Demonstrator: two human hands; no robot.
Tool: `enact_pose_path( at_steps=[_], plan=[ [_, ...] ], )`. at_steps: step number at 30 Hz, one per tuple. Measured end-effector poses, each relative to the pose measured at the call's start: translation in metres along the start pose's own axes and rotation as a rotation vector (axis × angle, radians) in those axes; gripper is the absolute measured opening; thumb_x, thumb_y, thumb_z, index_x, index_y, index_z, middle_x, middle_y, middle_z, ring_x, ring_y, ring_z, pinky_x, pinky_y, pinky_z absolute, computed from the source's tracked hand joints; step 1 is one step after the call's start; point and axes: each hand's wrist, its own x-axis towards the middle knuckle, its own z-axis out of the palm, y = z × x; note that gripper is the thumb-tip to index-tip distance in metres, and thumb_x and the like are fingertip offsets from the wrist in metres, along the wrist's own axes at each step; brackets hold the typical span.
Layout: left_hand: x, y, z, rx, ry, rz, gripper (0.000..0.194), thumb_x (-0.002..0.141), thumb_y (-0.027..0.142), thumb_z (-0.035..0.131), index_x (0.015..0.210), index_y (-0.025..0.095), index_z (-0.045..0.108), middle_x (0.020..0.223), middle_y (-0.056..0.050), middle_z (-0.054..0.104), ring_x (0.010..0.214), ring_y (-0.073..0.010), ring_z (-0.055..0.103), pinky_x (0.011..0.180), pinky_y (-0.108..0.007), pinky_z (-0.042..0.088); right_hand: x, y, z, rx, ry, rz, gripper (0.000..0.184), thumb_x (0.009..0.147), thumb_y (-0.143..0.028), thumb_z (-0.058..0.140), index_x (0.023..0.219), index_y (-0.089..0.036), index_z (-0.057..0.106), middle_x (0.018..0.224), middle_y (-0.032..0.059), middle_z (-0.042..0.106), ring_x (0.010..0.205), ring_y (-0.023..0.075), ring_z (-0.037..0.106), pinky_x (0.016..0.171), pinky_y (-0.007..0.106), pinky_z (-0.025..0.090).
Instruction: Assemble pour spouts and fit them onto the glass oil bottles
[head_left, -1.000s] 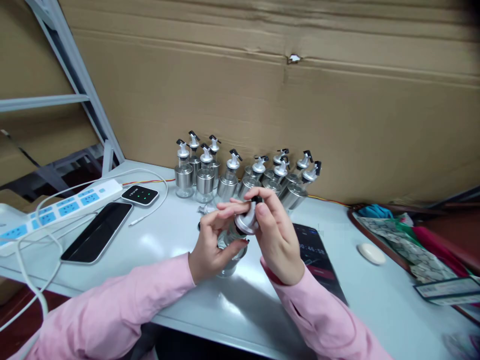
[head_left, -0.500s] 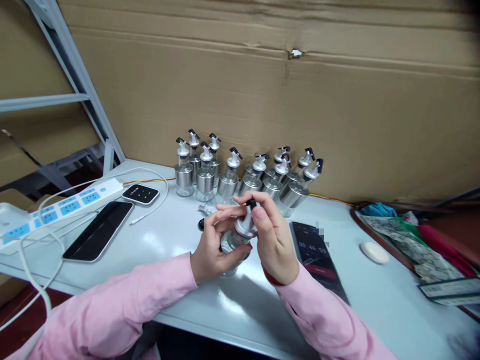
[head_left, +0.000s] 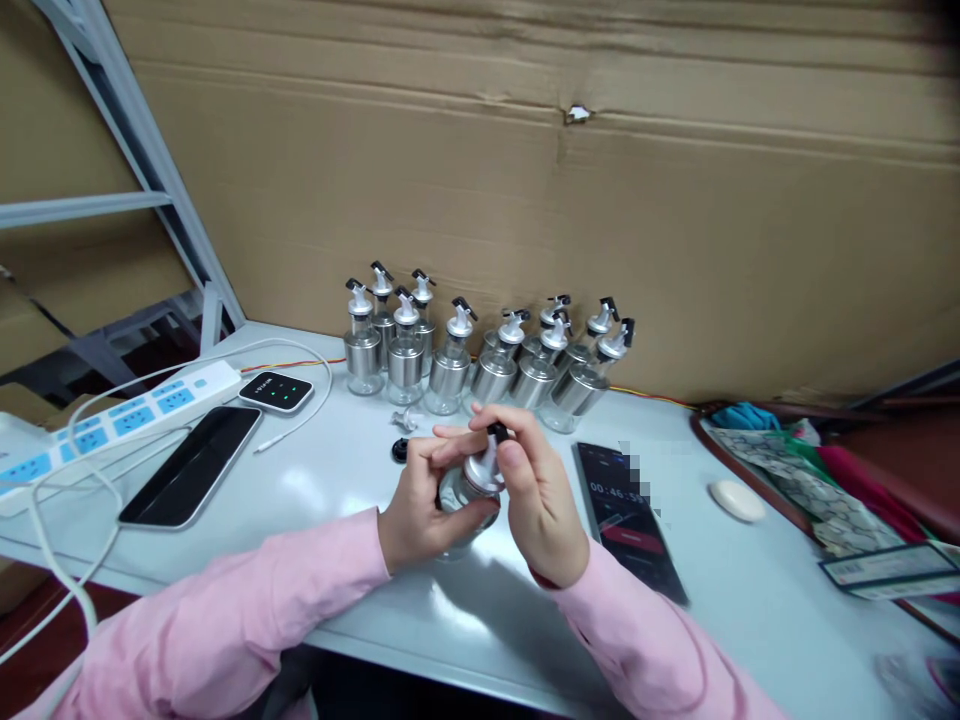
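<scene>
My left hand [head_left: 420,505] is wrapped round a clear glass oil bottle [head_left: 454,492] near the table's front. The fingers of my right hand [head_left: 544,500] close on the silver pourer spout [head_left: 480,472] at the bottle's mouth, thumb and forefinger by its black flip cap [head_left: 496,432]. Both hands hide much of the bottle. Just beyond them lie a small black round cap [head_left: 400,451] and a clear and silver small part [head_left: 406,419]. Several finished-looking oil bottles [head_left: 450,378] with steel sleeves and the same spouts stand upright behind.
Left lie a power strip [head_left: 142,405], a black phone [head_left: 193,468], a small white device [head_left: 275,391] and loose white cables. On the right are a phone showing a timer [head_left: 630,530], a white oval object [head_left: 737,500] and a brown-edged bag [head_left: 795,470]. Cardboard [head_left: 450,180] walls the back.
The view has shifted slightly. My hands and the spout sit a little lower in the picture, with both hands still on the bottle and its spout.
</scene>
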Motion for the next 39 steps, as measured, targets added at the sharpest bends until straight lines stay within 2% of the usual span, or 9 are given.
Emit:
enact_pose_path(
  at_steps=[4, 8, 13, 18, 21, 23, 30, 34, 39],
  plan=[
    [-0.004, -0.002, 0.001, -0.008, -0.015, 0.030, 0.038, 0.076, 0.026, 0.062, 0.106, 0.023, 0.038, 0.094, -0.005, 0.051, 0.087, -0.0198, 0.056, 0.073, -0.033, 0.049, -0.006, -0.001, 0.001, -0.001, 0.006, -0.012, 0.023, 0.094, -0.038, 0.030, 0.106, -0.028, 0.048, 0.088, 0.0006, 0.068, 0.098, 0.0196, 0.062, 0.098, 0.040, 0.037],
    [-0.004, -0.004, -0.004, 0.021, -0.123, 0.045, 0.042, 0.080, 0.030, 0.057, 0.115, 0.023, 0.036, 0.101, -0.007, 0.052, 0.089, -0.0211, 0.056, 0.073, -0.033, 0.048, -0.010, -0.005, -0.003, -0.017, -0.023, 0.013, 0.029, 0.094, -0.041, 0.029, 0.115, -0.029, 0.045, 0.104, 0.0029, 0.064, 0.098, 0.0191, 0.061, 0.085, 0.035, 0.047],
    [0.000, -0.007, -0.012, 0.103, -0.322, 0.124, 0.045, 0.085, 0.043, 0.047, 0.121, 0.022, 0.029, 0.108, -0.010, 0.050, 0.094, -0.0229, 0.055, 0.077, -0.037, 0.047, -0.018, -0.006, -0.009, -0.367, -0.042, -0.080, 0.041, 0.086, -0.038, 0.050, 0.124, -0.022, 0.043, 0.119, 0.0109, 0.055, 0.111, 0.0255, 0.050, 0.092, 0.041, 0.042],
    [0.011, -0.027, -0.023, 0.197, -0.147, 0.306, 0.044, 0.082, 0.051, 0.047, 0.112, 0.025, 0.029, 0.115, -0.009, 0.038, 0.108, -0.0243, 0.044, 0.090, -0.045, 0.040, -0.013, -0.011, -0.011, -0.543, -0.003, -0.090, 0.033, 0.083, -0.024, 0.057, 0.115, -0.021, 0.049, 0.097, 0.0073, 0.062, 0.088, 0.0220, 0.059, 0.075, 0.034, 0.049],
    [0.020, -0.045, -0.040, 0.375, 0.039, 0.091, 0.023, 0.088, 0.038, 0.034, 0.106, 0.025, 0.027, 0.113, -0.008, 0.035, 0.107, -0.0210, 0.043, 0.092, -0.044, 0.037, 0.008, -0.010, -0.013, -0.577, 0.134, -0.079, 0.032, 0.082, -0.026, 0.058, 0.113, -0.019, 0.051, 0.090, 0.0053, 0.062, 0.071, 0.0182, 0.058, 0.062, 0.030, 0.049],
    [0.025, -0.057, -0.053, 0.510, -0.029, -0.093, 0.021, 0.087, 0.029, 0.031, 0.107, 0.022, 0.028, 0.113, -0.009, 0.036, 0.109, -0.0212, 0.041, 0.094, -0.043, 0.036, 0.028, -0.005, -0.014, -0.576, 0.224, -0.094, 0.033, 0.082, -0.025, 0.058, 0.113, -0.019, 0.050, 0.089, 0.0047, 0.061, 0.070, 0.0176, 0.057, 0.062, 0.031, 0.049],
    [0.024, -0.084, -0.074, 0.619, -0.367, -0.287, 0.031, 0.071, 0.012, 0.044, 0.101, 0.018, 0.045, 0.101, -0.006, 0.050, 0.097, -0.0214, 0.050, 0.086, -0.037, 0.041, 0.077, 0.045, -0.003, -0.528, 0.209, -0.161, 0.033, 0.081, -0.018, 0.057, 0.113, -0.018, 0.049, 0.106, 0.0093, 0.059, 0.094, 0.0220, 0.057, 0.078, 0.036, 0.048],
    [0.024, -0.085, -0.071, 0.680, -0.443, -0.352, 0.023, 0.072, 0.014, 0.044, 0.094, 0.017, 0.050, 0.095, -0.006, 0.054, 0.094, -0.0239, 0.051, 0.085, -0.042, 0.039, 0.081, 0.075, 0.002, -0.565, 0.125, -0.134, 0.034, 0.081, -0.018, 0.056, 0.114, -0.019, 0.050, 0.101, 0.0088, 0.058, 0.091, 0.0221, 0.056, 0.079, 0.036, 0.048],
    [0.025, -0.081, -0.069, 0.711, -0.497, -0.377, 0.019, 0.077, 0.018, 0.044, 0.095, 0.017, 0.053, 0.097, -0.006, 0.056, 0.100, -0.0251, 0.049, 0.088, -0.043, 0.036, 0.091, 0.096, 0.008, -0.534, 0.196, -0.118, 0.041, 0.077, -0.016, 0.059, 0.117, -0.018, 0.049, 0.099, 0.0089, 0.056, 0.092, 0.0221, 0.056, 0.080, 0.036, 0.048]
  ],
)
